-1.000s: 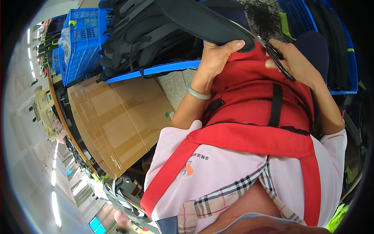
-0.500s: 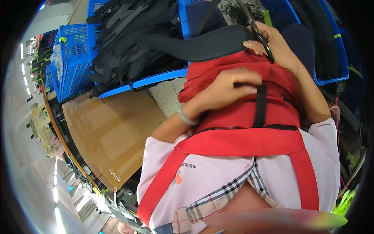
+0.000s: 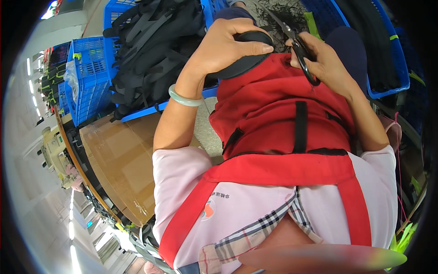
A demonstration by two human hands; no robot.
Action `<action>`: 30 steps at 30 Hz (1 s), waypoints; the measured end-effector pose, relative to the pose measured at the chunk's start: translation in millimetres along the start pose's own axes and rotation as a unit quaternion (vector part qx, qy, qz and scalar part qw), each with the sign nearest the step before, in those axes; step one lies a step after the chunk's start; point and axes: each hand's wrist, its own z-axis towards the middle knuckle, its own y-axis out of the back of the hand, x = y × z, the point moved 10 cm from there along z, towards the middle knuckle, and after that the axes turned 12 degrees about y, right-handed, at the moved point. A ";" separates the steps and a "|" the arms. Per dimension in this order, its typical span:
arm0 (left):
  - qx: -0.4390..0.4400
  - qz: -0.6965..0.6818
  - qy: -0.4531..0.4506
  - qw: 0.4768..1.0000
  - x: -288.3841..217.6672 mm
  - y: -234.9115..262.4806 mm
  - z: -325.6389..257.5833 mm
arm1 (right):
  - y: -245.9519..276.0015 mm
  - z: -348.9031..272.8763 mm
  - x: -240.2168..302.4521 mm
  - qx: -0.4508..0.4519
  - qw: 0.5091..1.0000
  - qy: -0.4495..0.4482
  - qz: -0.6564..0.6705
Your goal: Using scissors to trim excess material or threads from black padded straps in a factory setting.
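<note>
Left hand (image 3: pixel 228 45) is clamped over the rounded end of a black padded strap (image 3: pixel 246 64) at upper centre of frame, just above the red bag (image 3: pixel 283 109) on the lap; right hand (image 3: pixel 326 61) grips black scissors (image 3: pixel 296 45) w/ blades pointing up-left, tips near the strap end. Strap looks light, soft & floppy, prob. foam-padded, so best pinched close to the end being cut, fingers kept clear of the blades. Blue crate (image 3: pixel 114 18) of more black straps sits upper left.

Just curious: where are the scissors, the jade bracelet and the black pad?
scissors (image 3: pixel 299 48), head view, on the pivot by the right fingers.
jade bracelet (image 3: pixel 184 98), head view, on its band.
black pad (image 3: pixel 242 66), head view, its lower edge.
</note>
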 end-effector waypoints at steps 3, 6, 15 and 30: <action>0.000 -0.027 0.009 1.000 12.8 6.8 0.4 | -2.8 -8.8 8.9 0.004 0.999 0.023 -0.034; 0.001 -0.093 0.004 0.996 12.6 13.9 1.1 | -8.1 -9.6 8.3 0.028 0.998 -0.001 -0.060; -0.071 -0.170 0.025 0.983 5.1 48.6 -1.1 | -15.7 7.4 29.7 0.040 0.994 0.015 -0.096; -0.061 -0.168 0.011 0.984 9.1 41.8 7.7 | -4.8 9.9 31.7 0.039 0.991 0.023 -0.126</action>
